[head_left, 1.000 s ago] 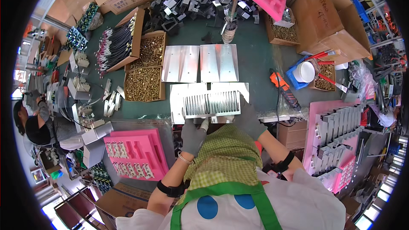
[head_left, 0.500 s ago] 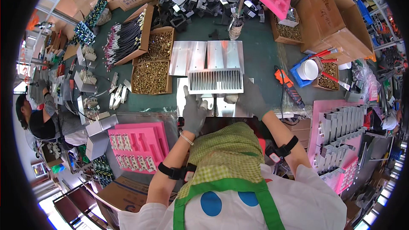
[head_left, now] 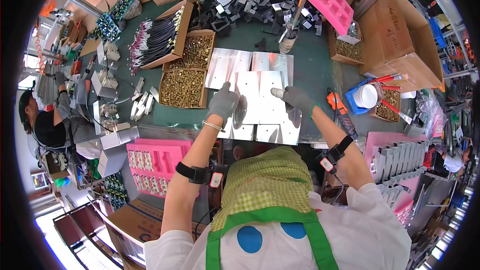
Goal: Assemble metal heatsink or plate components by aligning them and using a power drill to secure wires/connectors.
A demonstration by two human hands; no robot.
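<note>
Half a second earlier the finned metal block [head_left: 259, 99] had its fins showing, but by this point it was smooth side up, overlapping the shiny plates [head_left: 225, 64] on the green bench [head_left: 312, 52]. Left hand [head_left: 223, 103] and right hand [head_left: 300, 100] pinched opposite edges; couldn't tell how the fingers sat underneath.

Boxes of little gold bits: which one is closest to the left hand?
The front box of the left pair: it sits beside the left hand, while the box behind it is farther off, and the others are away on the right.
</note>
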